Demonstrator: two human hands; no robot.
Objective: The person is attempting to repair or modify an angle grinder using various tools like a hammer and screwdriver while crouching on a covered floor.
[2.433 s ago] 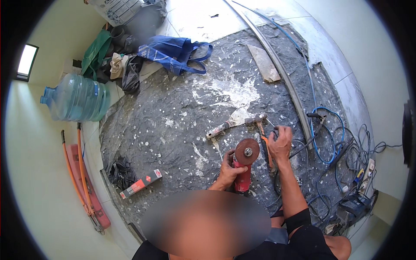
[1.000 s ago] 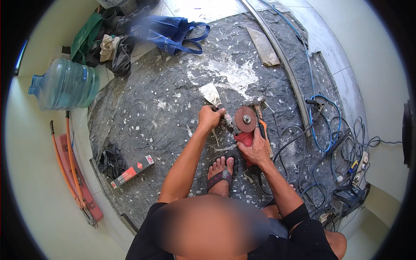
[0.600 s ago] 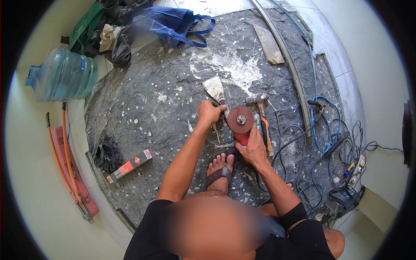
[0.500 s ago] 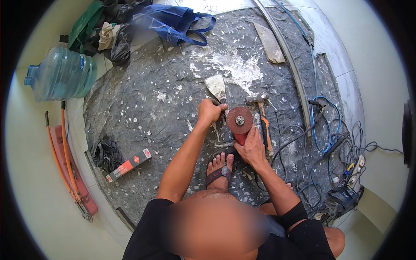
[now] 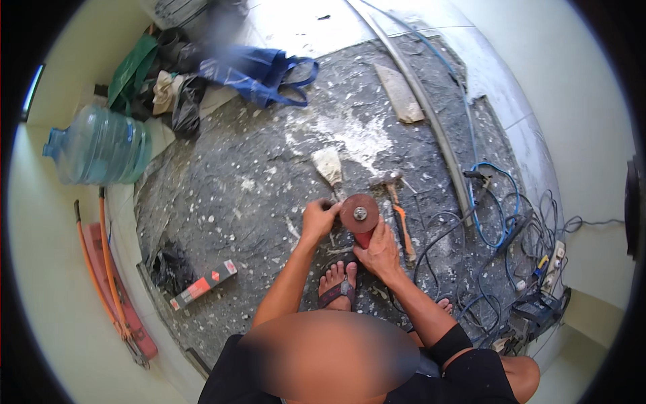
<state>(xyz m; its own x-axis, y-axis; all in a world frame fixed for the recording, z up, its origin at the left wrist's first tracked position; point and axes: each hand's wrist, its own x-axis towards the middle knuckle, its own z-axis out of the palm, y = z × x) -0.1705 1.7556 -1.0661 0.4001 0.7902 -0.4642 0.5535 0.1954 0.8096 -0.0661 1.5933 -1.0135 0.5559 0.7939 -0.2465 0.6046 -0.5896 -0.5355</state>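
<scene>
My left hand [image 5: 318, 221] is closed on the handle of a white-crusted scraper [image 5: 328, 163], whose blade points away from me. My right hand [image 5: 378, 250] grips a red angle grinder [image 5: 365, 237], its brown disc [image 5: 352, 210] facing up beside my left fingertips. Whether the disc touches the scraper is unclear. A hammer [image 5: 404, 229] with orange on its handle lies just right of the grinder. My sandalled foot [image 5: 336, 289] is below both hands, on rough grey floor [image 5: 222, 195] spattered with white.
A blue bag [image 5: 249, 77], dark bags and a large water bottle [image 5: 101, 148] are upper left. Bolt cutters [image 5: 114, 269] and a box [image 5: 202, 284] lie left. A long metal bar [image 5: 431, 128], tangled cables [image 5: 498, 236] and a power strip [image 5: 553, 262] are right.
Since the earliest frame, the grinder has passed from my left hand to my right. My left hand has taken the scraper, now turned lengthwise. The view has shifted slightly recently.
</scene>
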